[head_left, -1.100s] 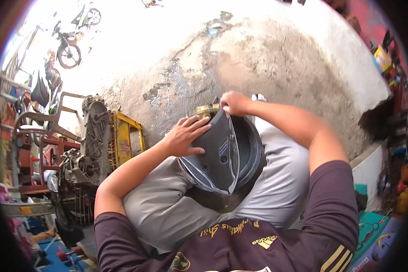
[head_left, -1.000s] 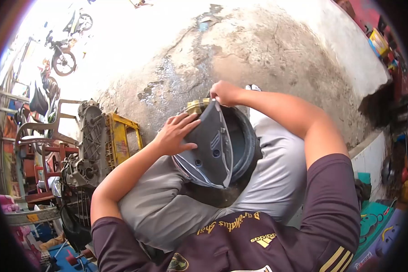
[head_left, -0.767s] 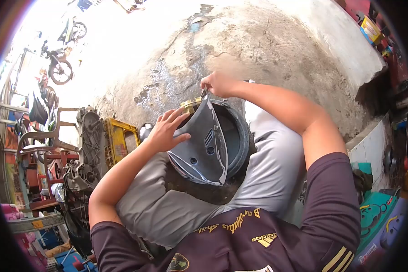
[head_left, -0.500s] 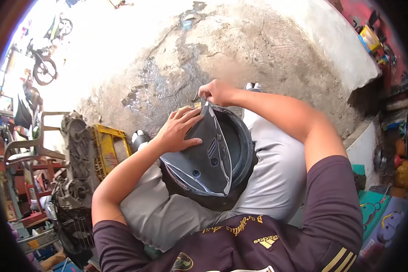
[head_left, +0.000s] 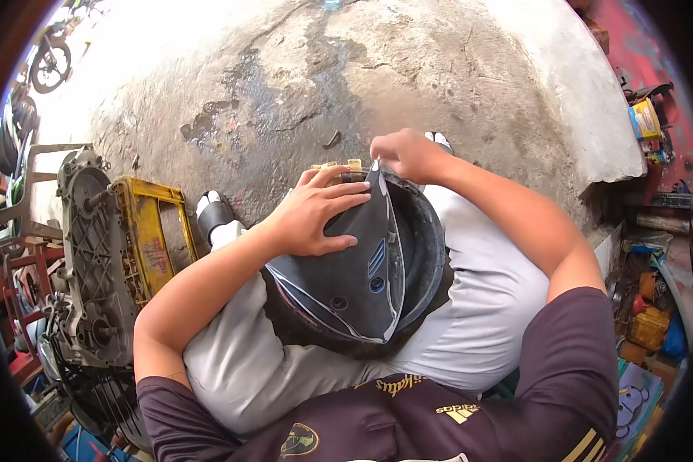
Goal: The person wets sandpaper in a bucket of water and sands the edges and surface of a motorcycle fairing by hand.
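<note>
A dark triangular panel (head_left: 362, 269) with a pale edge and two round holes rests across a black round basin (head_left: 431, 258) between the legs. My left hand (head_left: 316, 209) lies on the panel's upper left part, its fingers spread. At the panel's upper tip is my right hand (head_left: 410, 154), its fingers closed together; a small pale thing shows by the fingertips, too small to name. Part of a yellowish object (head_left: 354, 165) shows at the basin's far rim, partly behind my left fingers.
A metal engine casing (head_left: 92, 254) and a yellow crate (head_left: 150, 231) stand at the left, by a brown chair frame (head_left: 42, 189). A motorcycle wheel (head_left: 51, 65) is at the upper left. Worn concrete floor (head_left: 408, 69) spreads ahead; a yellow tin (head_left: 645, 119) and clutter line the right.
The camera view has shifted, with more floor and both feet showing. My left hand stays spread on the panel, while my right hand still moves about its upper tip.
</note>
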Demonstrator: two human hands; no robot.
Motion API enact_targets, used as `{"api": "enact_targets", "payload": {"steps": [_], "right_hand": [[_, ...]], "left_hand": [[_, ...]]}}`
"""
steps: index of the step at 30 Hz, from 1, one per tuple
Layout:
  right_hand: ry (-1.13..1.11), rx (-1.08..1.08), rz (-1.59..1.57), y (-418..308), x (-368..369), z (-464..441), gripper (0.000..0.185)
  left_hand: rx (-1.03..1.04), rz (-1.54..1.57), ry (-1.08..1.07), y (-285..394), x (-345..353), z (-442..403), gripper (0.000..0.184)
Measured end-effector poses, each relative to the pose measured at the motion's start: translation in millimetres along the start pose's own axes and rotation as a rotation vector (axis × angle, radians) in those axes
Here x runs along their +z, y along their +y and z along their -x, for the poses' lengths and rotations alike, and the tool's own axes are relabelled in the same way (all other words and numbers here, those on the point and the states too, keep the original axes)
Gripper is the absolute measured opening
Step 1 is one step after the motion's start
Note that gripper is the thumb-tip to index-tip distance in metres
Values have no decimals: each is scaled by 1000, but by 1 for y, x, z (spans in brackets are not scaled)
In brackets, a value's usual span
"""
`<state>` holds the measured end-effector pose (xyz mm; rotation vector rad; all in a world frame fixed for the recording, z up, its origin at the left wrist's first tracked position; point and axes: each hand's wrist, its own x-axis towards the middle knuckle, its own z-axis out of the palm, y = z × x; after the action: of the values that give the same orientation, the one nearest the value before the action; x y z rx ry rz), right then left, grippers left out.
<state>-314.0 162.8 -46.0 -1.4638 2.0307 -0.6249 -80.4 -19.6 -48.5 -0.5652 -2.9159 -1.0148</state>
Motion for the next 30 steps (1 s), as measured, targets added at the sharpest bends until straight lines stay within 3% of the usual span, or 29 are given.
{"api": "enact_targets", "payload": {"steps": [2, 9, 17, 30], "right_hand": [[-9, -126, 56, -2, 2, 4, 14], [40, -101, -8, -7, 3, 1, 15], [27, -258, 6, -14, 15, 3, 15], [41, -199, 23, -2, 13, -1, 13]], "left_hand": [[-18, 7, -1, 2, 1, 5, 79], [-35, 12, 4, -2, 0, 6, 77], [-30, -6, 21, -3, 3, 7, 74], [-25, -25, 61, 1, 1, 10, 62]]}}
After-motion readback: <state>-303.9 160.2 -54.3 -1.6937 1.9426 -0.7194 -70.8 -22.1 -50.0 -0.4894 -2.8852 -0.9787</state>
